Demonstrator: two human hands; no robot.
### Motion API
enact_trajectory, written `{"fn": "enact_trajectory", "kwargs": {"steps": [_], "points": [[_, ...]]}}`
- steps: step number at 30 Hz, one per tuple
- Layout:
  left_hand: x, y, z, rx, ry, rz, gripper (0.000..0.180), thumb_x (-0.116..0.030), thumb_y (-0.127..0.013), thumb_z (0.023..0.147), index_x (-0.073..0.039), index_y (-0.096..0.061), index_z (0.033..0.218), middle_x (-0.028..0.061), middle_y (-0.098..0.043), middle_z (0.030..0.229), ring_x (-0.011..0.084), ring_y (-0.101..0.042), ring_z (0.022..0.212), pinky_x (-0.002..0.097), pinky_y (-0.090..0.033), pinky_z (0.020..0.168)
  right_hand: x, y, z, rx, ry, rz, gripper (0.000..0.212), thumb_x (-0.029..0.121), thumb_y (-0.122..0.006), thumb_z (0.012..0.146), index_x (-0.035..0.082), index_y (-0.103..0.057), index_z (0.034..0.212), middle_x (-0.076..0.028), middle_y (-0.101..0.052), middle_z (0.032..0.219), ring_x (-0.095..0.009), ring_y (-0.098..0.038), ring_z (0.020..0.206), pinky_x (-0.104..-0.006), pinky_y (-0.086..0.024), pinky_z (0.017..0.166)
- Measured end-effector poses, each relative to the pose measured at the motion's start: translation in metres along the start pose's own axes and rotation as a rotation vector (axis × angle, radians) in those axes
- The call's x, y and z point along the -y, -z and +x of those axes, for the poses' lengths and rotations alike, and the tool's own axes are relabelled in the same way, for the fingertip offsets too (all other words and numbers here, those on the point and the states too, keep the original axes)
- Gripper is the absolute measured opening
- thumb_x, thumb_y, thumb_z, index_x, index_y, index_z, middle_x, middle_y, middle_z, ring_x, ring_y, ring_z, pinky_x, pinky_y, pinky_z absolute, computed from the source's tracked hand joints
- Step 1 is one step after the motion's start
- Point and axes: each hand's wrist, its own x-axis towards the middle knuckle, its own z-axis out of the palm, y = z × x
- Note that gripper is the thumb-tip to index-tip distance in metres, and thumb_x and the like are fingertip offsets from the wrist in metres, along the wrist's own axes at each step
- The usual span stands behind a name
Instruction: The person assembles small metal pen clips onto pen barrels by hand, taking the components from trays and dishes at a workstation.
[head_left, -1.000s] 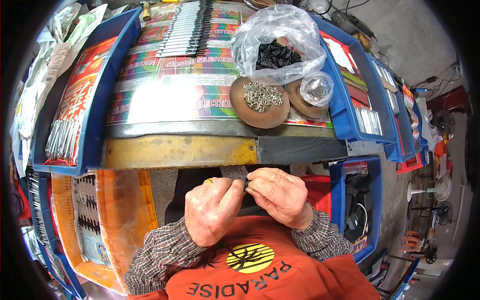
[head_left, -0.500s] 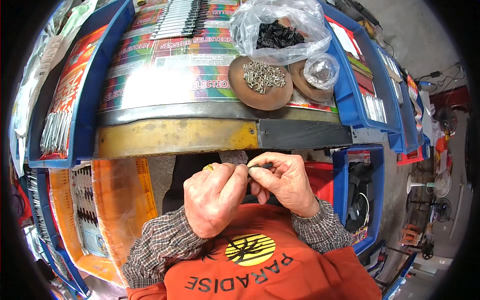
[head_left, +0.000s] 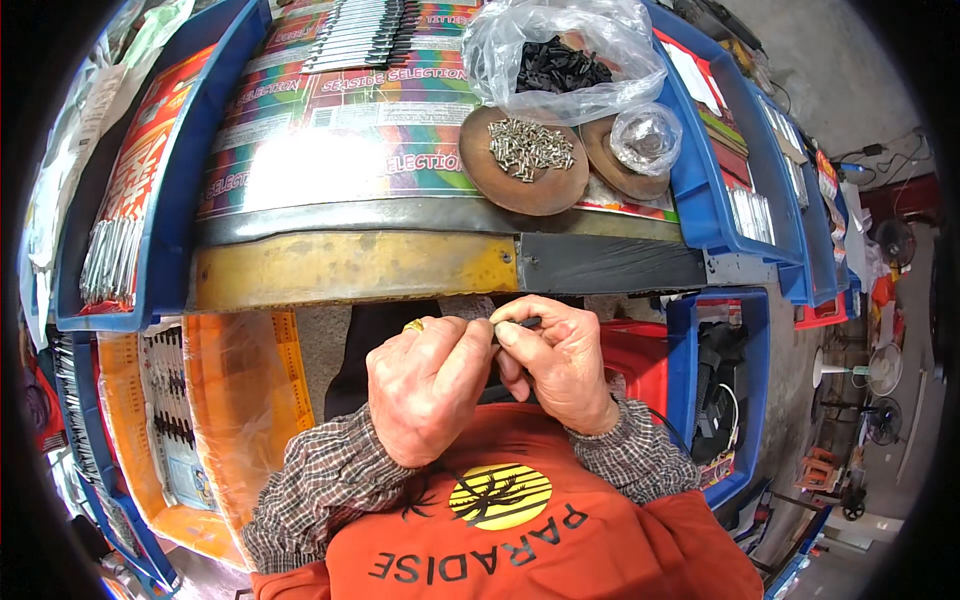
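Observation:
My left hand (head_left: 425,385) and my right hand (head_left: 560,365) meet fingertip to fingertip just in front of the bench edge. A small dark rod-like piece (head_left: 530,322) shows between the thumb and forefinger of my right hand; its exact kind is hard to make out. My left fingers are closed in a pinch against it, and what lies inside them is hidden. Beyond the hands, a round brown dish (head_left: 520,200) holds a heap of small silvery metal pins (head_left: 528,150). Behind it, a clear plastic bag (head_left: 490,60) contains many small black parts (head_left: 560,66).
Slim silver-and-black pieces (head_left: 355,35) lie in a row at the back of the bench. Blue trays (head_left: 170,200) flank it on both sides. A second dish (head_left: 625,180) bears a clear plastic wrap (head_left: 645,140). Below are an orange crate (head_left: 290,370) and a blue bin (head_left: 682,380).
Both hands stay pinched together and have shifted very slightly. The dark piece sticks out a little less from my right fingers. The bench things look the same.

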Motion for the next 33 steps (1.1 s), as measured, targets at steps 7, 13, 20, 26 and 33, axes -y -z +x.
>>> {"fn": "enact_trajectory", "kwargs": {"steps": [7, 13, 20, 26, 33], "points": [[0.001, 0.004, 0.003, 0.006, 0.028, -0.002, 0.028, 0.004, -0.073, 0.067, -0.001, -0.065, 0.093, 0.0101, -0.063, 0.079, 0.0251, -0.063, 0.065, 0.0334, -0.049, 0.056, 0.013, 0.001, 0.004, 0.026, -0.02, -0.065, 0.013, 0.011, -0.059, 0.094, -0.001, -0.062, 0.097, -0.002, -0.058, 0.064, -0.004, -0.052, 0.053, -0.0194, -0.042, 0.047], [0.007, 0.007, 0.007, -0.024, 0.048, 0.002, 0.027, 0.003, -0.073, 0.067, -0.002, -0.064, 0.092, 0.0107, -0.064, 0.08, 0.0272, -0.063, 0.067, 0.0358, -0.051, 0.06, 0.041, 0.019, 0.027, -0.093, 0.531, -0.751, 0.011, 0.001, -0.066, 0.085, -0.002, -0.066, 0.095, -0.002, -0.062, 0.078, -0.005, -0.057, 0.065, -0.0195, -0.046, 0.057], [0.016, 0.013, 0.009, -0.023, 0.082, 0.021, 0.024, 0.004, -0.071, 0.069, -0.003, -0.063, 0.09, 0.0106, -0.061, 0.076, 0.0283, -0.061, 0.064, 0.0361, -0.049, 0.058, 0.049, 0.039, 0.067, -0.245, 0.923, -1.305, 0.033, 0.013, -0.076, 0.073, 0.002, -0.065, 0.102, -0.01, -0.059, 0.093, -0.029, -0.053, 0.088, -0.0395, -0.047, 0.074], [0.023, 0.013, 0.003, -0.013, 0.126, 0.013, 0.024, 0.004, -0.072, 0.069, -0.003, -0.063, 0.09, 0.011, -0.061, 0.075, 0.0285, -0.06, 0.063, 0.0361, -0.048, 0.056, 0.044, 0.038, 0.076, -0.186, 0.849, -1.309, 0.036, 0.017, -0.077, 0.072, 0.001, -0.064, 0.103, -0.011, -0.057, 0.097, -0.029, -0.051, 0.092, -0.0399, -0.046, 0.077], [0.022, 0.013, 0.004, 0.0, 0.132, -0.009, 0.024, 0.004, -0.072, 0.07, -0.003, -0.062, 0.091, 0.011, -0.06, 0.074, 0.0283, -0.059, 0.063, 0.0366, -0.047, 0.055, 0.048, 0.04, 0.079, -0.158, 0.823, -1.313, 0.034, 0.017, -0.077, 0.072, 0.001, -0.063, 0.099, -0.011, -0.056, 0.095, -0.03, -0.05, 0.092, -0.0406, -0.045, 0.077]]}}
